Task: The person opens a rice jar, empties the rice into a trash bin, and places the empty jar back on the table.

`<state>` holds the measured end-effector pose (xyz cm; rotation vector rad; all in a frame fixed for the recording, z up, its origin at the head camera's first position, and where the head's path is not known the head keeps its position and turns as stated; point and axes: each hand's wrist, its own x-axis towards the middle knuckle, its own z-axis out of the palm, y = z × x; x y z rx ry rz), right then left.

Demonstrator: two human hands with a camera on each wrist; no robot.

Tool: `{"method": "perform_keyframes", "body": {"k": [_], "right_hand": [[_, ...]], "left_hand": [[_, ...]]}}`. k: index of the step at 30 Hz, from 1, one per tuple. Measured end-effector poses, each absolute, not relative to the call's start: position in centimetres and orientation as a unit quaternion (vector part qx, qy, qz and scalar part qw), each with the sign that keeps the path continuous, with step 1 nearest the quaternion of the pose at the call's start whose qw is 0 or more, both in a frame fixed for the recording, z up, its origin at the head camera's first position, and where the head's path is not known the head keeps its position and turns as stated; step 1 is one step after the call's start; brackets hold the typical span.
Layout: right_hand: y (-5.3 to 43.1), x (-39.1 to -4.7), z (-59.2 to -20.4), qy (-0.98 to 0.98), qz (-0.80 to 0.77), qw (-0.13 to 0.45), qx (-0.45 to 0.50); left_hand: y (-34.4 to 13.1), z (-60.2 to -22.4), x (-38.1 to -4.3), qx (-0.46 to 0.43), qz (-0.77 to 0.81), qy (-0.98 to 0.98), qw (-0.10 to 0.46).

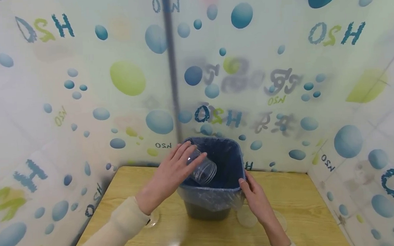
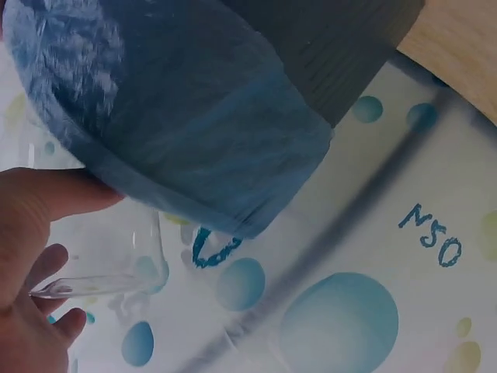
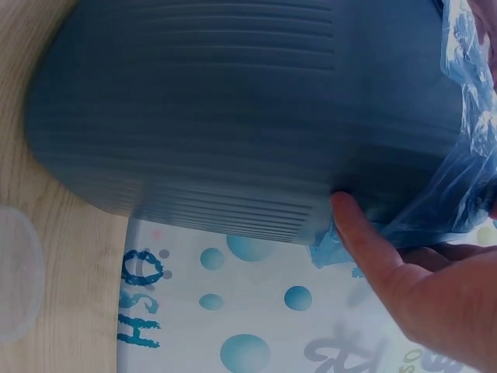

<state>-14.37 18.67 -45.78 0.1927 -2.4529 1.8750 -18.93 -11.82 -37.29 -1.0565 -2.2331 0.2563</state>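
Observation:
A dark blue-grey trash bin (image 1: 209,210) stands on the table, its rim covered by a thin translucent bag (image 1: 217,199) folded down outside. My left hand (image 1: 174,167) holds a clear jar (image 1: 204,172) sideways over the bin's mouth, its round end toward the bin's right side. In the left wrist view, the thumb and fingers of that hand lie around the see-through jar (image 2: 144,249), beside the bag's edge. At the right rim, my right hand (image 1: 258,197) grips the bin, thumb on top and fingers along the outer wall, as the right wrist view also shows.
Clear round discs lie on the wooden table (image 1: 306,206): one disc (image 1: 153,217) under the left sleeve, another disc (image 1: 246,217) right of the bin, and a third disc (image 1: 281,221) behind the right wrist. Bubble-printed curtains (image 1: 130,104) enclose the table's back and sides.

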Motion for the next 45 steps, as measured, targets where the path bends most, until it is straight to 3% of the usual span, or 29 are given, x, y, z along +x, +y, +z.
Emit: {"method": "perform_keyframes", "body": {"k": [29, 36, 45], "right_hand": [[18.64, -14.04, -45.82, -0.787, 0.613, 0.033, 0.058], [18.66, -13.93, -45.74, -0.786, 0.615, 0.028, 0.059], [18.8, -14.54, -45.79, -0.784, 0.616, 0.028, 0.067]], "left_hand": [[-12.1, -37.82, -18.47, -0.41, 0.089, -0.847, 0.327], [-12.08, -37.43, -18.42, -0.409, 0.061, -0.827, 0.381], [-12.13, -37.32, -18.54, -0.413, 0.096, -0.839, 0.341]]}}
